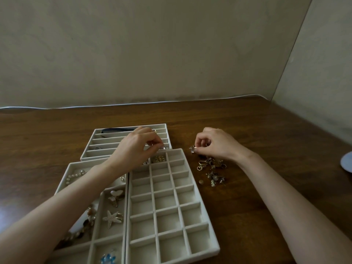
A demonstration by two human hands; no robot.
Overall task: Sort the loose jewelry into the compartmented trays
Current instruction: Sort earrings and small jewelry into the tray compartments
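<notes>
Loose gold and silver jewelry (pixel 211 169) lies heaped on the wood just below the right hand (pixel 214 142). Cream compartmented trays (pixel 190 187) sit under and beside the left hand (pixel 136 149), mostly empty.

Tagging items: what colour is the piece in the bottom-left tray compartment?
Blue, with clear sparkly stones; the head view shows it.

Dim, soft light here, no hard shadows. A pale sheen glares off the counter (pixel 7 212) at the near left. Wide-angle bending curves the wall (pixel 171 50) line, and the near forearms look soft and slightly blurred.
</notes>
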